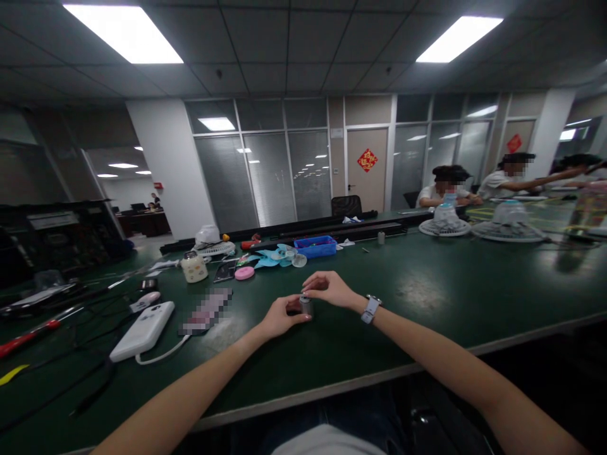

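While the left hand (pixel 281 317) clamps a small grey metallic cylinder (pixel 306 308), the right hand (pixel 328 287) meets its top.

On the near side of the blue rectangular plastic tray (pixel 320 252), the cylinder is upright at the dark green tabletop (pixel 374 268); whether the right hand pinches anything cannot be told.

A long green table (pixel 427 303) with a pale front edge carries the things. With twelve o'clock straight ahead of the person, a blue basket (pixel 315 248) sits at twelve, and a small grey cylinder (pixel 381 238) stands slightly clockwise of it. Two white fan parts (pixel 444 222) rest between one and two. Light-blue fan blades (pixel 271 256), a pink disc (pixel 245 273) and a cream bottle (pixel 194 268) lie towards eleven. Around ten, a white cable (pixel 164 360) links a white power bank (pixel 145 332) to a phone (pixel 207 311).
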The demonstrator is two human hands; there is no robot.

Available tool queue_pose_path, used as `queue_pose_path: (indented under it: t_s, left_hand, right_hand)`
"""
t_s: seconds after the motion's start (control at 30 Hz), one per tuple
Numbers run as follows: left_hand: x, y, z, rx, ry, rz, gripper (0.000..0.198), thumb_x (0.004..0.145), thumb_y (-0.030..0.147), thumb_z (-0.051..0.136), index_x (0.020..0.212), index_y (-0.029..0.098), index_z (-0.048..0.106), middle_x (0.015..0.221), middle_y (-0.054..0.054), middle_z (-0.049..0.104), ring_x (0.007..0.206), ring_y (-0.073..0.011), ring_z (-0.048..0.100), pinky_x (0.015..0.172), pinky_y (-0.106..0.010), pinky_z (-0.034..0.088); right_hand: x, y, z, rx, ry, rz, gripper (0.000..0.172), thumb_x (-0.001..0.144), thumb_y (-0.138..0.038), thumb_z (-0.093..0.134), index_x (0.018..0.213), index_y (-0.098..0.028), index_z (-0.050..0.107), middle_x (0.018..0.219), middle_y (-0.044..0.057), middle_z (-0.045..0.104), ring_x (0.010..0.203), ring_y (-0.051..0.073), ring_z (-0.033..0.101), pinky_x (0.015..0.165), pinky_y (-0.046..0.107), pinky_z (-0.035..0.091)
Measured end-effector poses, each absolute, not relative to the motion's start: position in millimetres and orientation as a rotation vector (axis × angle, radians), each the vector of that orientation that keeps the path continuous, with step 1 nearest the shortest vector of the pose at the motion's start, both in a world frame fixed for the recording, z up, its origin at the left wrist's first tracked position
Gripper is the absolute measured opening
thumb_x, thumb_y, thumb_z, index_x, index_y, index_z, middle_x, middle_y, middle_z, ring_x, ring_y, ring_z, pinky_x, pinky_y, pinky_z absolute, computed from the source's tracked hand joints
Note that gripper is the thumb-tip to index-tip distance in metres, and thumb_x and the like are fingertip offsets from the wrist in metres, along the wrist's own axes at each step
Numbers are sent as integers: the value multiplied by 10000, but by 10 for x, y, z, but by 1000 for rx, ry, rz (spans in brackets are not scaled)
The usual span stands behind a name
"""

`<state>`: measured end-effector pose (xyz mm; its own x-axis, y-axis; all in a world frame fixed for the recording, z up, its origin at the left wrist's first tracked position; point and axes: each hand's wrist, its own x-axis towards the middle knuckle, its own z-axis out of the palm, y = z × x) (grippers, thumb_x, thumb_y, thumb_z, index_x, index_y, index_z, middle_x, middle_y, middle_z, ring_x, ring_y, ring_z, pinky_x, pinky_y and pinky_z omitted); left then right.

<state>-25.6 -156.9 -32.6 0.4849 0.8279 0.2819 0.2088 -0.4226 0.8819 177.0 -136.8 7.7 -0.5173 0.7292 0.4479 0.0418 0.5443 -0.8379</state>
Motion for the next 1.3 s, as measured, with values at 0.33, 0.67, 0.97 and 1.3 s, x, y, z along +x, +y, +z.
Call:
queue_pose_path:
  t_s: [0.33,0.67,0.97,1.3]
  left_hand:
    - [-277,-1544,-367,1916,852,947,484,687,254,796,1131,139,640,1046,-113,729,1008,-264,681,949,-448,497]
    - [-277,-1529,-387,1927,873,953,453,682,217,798,1097,123,643,1043,-122,723,989,-254,684,943,-433,498]
    - [-284,-1540,-385,1945,877,951,458,698,238,791,1115,131,636,1067,-120,717,1005,-252,678,952,-427,495]
    - [-282,-1541,-381,1947,866,950,459,696,255,790,1113,138,637,1085,-115,711,1005,-253,677,942,-425,501]
  right_hand:
    - [1693,-1273,225,-597,-2130,1084,401,669,-379,795,963,-140,661,875,76,741,847,217,715,798,364,569]
    - [1768,-1407,148,-627,-2059,908,328,704,-365,771,925,-143,677,853,68,741,814,208,712,787,356,561]
    - [1724,-1454,125,-660,-1983,853,273,718,-340,760,902,-155,681,883,70,741,823,207,712,798,358,567]
    - [1688,-1535,141,-699,-2000,814,245,745,-333,737,892,-144,688,889,86,735,829,206,704,801,365,553]
